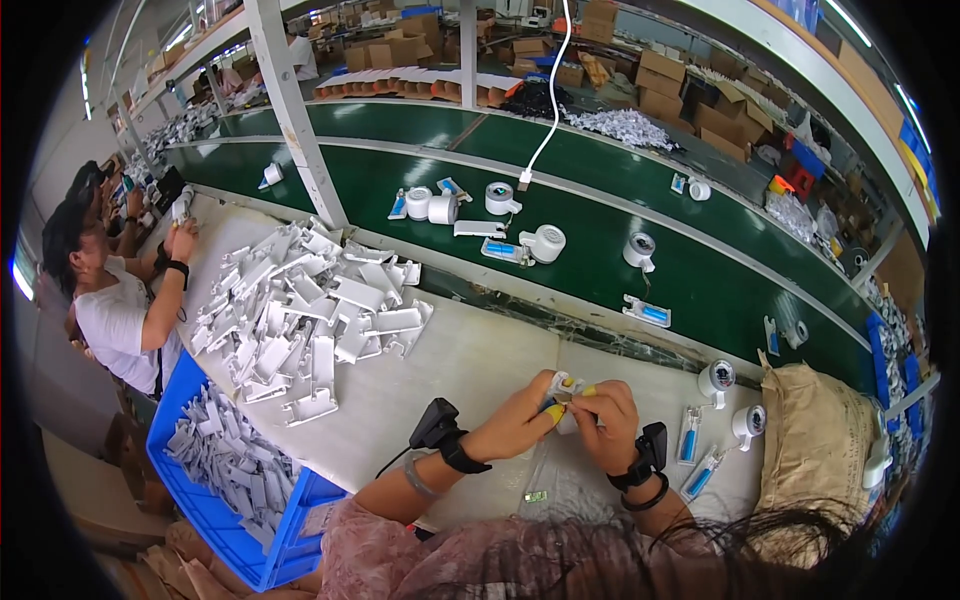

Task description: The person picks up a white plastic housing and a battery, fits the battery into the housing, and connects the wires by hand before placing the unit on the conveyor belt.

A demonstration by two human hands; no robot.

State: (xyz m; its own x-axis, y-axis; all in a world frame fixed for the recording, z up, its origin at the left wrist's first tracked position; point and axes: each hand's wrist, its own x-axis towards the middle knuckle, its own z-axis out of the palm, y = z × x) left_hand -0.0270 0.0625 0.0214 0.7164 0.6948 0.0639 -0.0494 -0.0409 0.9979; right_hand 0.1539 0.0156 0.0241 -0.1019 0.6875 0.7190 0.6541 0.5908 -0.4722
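Observation:
My left hand [510, 426] and my right hand [607, 424] meet over the worktable, fingers closed around a small white plastic part [567, 424]. Yellow covers sit on several fingertips. A bit of blue shows by the left fingers; the fingers hide most of the part. Just right of my right hand lie two round white units [716, 377] with dark faces. Near them are two narrow white holders [690, 437] with blue cylindrical cells. A small green circuit board [536, 496] rests below my hands on clear plastic film.
A large pile of white plastic housings [315, 310] covers the table's left part. Below it stands a blue bin [215, 525] of similar pieces. Beyond, a green conveyor belt [590, 275] carries more units. A white cable [551, 115] hangs overhead. A brown sack [815, 430] stands right; co-workers [125, 310] sit left.

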